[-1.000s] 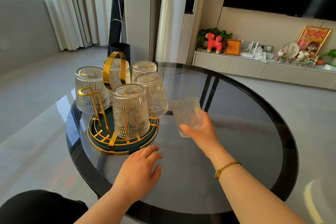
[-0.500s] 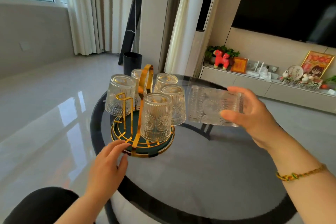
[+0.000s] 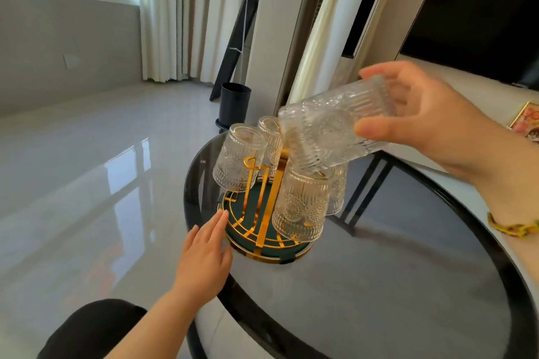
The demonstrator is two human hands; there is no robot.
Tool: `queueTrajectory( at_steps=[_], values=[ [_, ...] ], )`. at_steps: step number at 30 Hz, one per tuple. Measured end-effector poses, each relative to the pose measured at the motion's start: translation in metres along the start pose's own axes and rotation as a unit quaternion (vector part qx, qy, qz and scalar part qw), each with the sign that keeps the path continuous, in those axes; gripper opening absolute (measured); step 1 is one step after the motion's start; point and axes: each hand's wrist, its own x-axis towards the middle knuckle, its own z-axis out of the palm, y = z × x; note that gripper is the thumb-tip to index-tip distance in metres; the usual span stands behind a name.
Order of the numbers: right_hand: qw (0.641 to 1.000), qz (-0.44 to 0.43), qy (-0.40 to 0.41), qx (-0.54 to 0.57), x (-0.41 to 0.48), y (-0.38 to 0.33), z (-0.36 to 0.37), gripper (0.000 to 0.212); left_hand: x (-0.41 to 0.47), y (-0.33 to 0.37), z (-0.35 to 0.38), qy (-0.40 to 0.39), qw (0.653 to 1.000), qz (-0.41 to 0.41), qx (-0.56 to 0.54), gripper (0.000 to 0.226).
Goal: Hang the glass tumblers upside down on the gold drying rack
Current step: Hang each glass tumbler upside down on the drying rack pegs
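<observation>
My right hand (image 3: pixel 420 122) grips a ribbed glass tumbler (image 3: pixel 329 128), tilted with its mouth down and to the left, above the gold drying rack (image 3: pixel 262 230). The rack has a round green base with a gold rim and stands on the glass table. Several tumblers hang upside down on it, among them one at the front (image 3: pixel 300 207) and one at the left (image 3: pixel 237 157). One gold loop peg (image 3: pixel 253 166) stands bare at the front left. My left hand (image 3: pixel 204 256) lies flat with fingers apart, its fingertips touching the rack's left rim.
The round dark glass table (image 3: pixel 379 285) has a black rim, and the rack sits near its far left edge. A black bin (image 3: pixel 233 105) stands on the floor behind. Curtains and a wall column rise at the back. A framed picture (image 3: pixel 525 122) shows at the right.
My right hand has lifted the tumbler off the table, turned it over and carried it left above the rack. My left hand slid forward to the rack's rim. The view swung left.
</observation>
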Motion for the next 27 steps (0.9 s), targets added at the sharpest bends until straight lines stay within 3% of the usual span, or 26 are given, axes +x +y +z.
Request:
queueTrajectory(
  at_steps=[8, 13, 23, 27],
  values=[
    [0.987, 0.004, -0.078, -0.142, 0.050, -0.023, 0.043, 0.086, 0.000, -0.005, 0.002, 0.004, 1.000, 0.019, -0.003, 0.052],
    [0.963, -0.011, -0.136, -0.233, 0.067, -0.018, 0.058, 0.075, 0.000, -0.007, 0.002, -0.004, 1.000, 0.023, -0.001, 0.052],
    [0.933, -0.017, -0.203, -0.297, 0.067, -0.005, 0.090, 0.077, 0.000, -0.009, 0.003, -0.006, 1.000, 0.021, 0.005, 0.053],
    [0.905, -0.011, -0.214, -0.368, 0.067, 0.003, 0.102, 0.078, 0.000, -0.008, 0.002, -0.009, 1.000, 0.022, 0.004, 0.053]
  ],
)
